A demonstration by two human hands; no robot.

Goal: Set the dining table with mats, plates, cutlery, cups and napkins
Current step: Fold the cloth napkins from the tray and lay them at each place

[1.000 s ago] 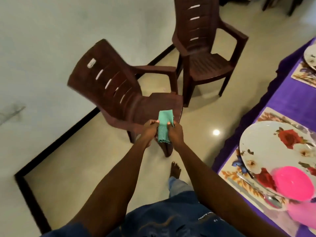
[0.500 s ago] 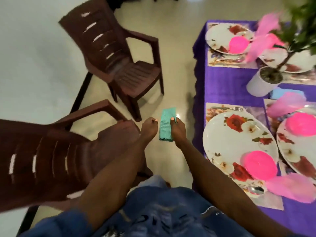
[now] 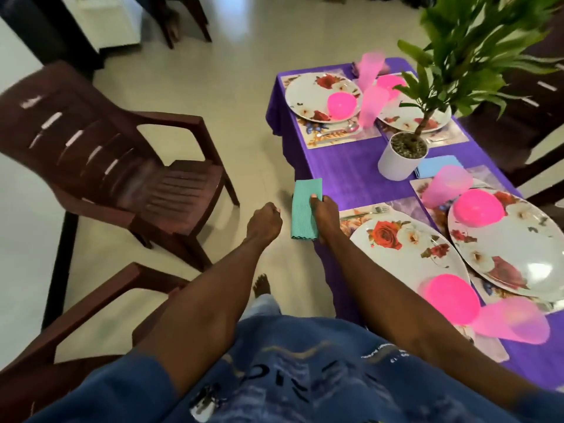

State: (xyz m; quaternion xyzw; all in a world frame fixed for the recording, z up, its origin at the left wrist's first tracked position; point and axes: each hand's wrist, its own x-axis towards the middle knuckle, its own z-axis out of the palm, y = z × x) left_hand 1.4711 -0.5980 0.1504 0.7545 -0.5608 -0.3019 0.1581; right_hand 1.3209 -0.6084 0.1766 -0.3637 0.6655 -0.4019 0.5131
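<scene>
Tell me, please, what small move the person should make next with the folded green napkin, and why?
Probably carry the green napkin, pinched in the right hand, rightward onto the purple table beside the nearest plate. That setting shows a fork but no napkin.

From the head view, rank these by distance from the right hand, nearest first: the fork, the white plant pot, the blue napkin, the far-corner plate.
1. Fork, just right of the right hand.
2. White plant pot, mid-table.
3. Blue napkin, just beyond the pot.
4. Far-corner plate, at the table's far end.
</scene>
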